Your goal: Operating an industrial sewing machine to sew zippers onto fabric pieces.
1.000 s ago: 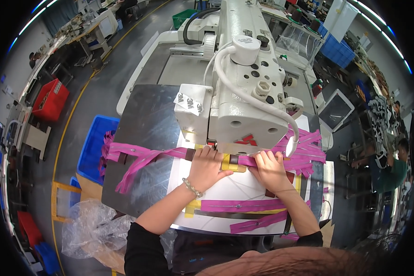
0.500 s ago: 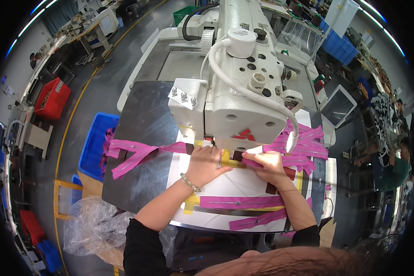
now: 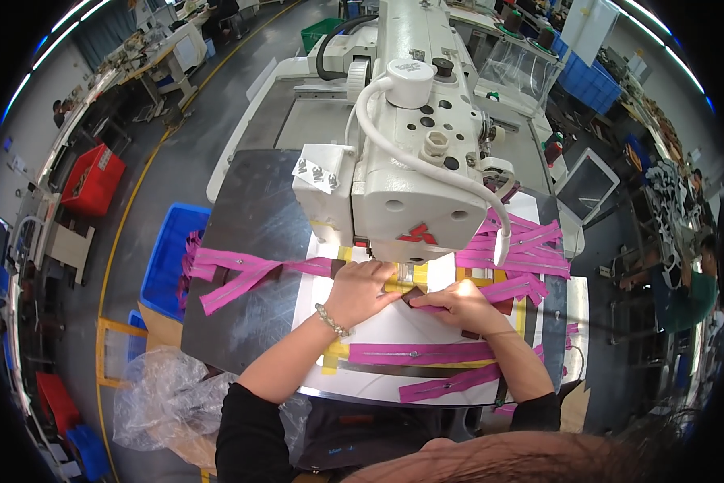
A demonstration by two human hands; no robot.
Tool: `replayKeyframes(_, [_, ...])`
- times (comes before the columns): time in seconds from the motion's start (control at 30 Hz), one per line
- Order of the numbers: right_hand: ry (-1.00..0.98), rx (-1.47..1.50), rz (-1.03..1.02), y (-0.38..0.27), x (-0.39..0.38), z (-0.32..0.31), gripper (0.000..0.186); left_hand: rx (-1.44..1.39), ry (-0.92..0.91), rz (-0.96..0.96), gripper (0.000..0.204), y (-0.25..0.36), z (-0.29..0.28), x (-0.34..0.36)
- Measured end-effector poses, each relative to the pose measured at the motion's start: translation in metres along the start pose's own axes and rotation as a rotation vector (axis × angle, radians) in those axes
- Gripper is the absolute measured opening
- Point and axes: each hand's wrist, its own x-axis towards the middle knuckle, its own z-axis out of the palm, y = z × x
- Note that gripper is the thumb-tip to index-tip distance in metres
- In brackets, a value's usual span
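My right hand (image 3: 463, 307) is closed on a magenta zipper (image 3: 513, 289), pinching it near its dark brown end tab (image 3: 413, 296). My left hand (image 3: 364, 288), with a beaded bracelet at the wrist, lies on the white template sheet (image 3: 386, 328) with its thumb apart, pointing towards that tab. Its fingertips are partly hidden. Beside its knuckles is the dark tab of another magenta zipper (image 3: 245, 268), which stretches left over the metal table. Both hands are just in front of the white sewing machine head (image 3: 414, 211). A further zipper (image 3: 422, 354) lies nearer me.
More magenta zippers (image 3: 523, 245) are piled right of the machine head. A blue bin (image 3: 167, 262) stands left of the dark metal table (image 3: 241, 330), above crumpled clear plastic (image 3: 165, 402). A small screen (image 3: 589, 185) is at the right.
My right hand has drawn the zipper's tabbed end slightly towards me, away from the machine head. The left hand has stayed nearly in place, and the view has shifted a little.
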Motion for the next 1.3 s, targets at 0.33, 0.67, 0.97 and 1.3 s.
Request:
replayKeyframes(0.33, [-0.078, -0.453, -0.104, -0.032, -0.009, -0.032, 0.024, -0.097, -0.130, 0.118, 0.030, 0.000, -0.001, 0.004])
replayKeyframes(0.67, [-0.116, -0.464, 0.000, -0.037, -0.009, -0.056, 0.031, 0.006, -0.021, 0.137, 0.032, -0.001, 0.007, 0.003])
replayKeyframes(0.97, [0.035, -0.746, -0.200, -0.056, -0.011, -0.047, 0.025, 0.002, -0.005, 0.101, 0.040, 0.010, 0.000, 0.004])
replayKeyframes(1.3, [0.153, -0.994, -0.433, -0.110, -0.028, -0.046, 0.030, 0.024, 0.034, 0.090, 0.041, 0.034, -0.028, 0.000])
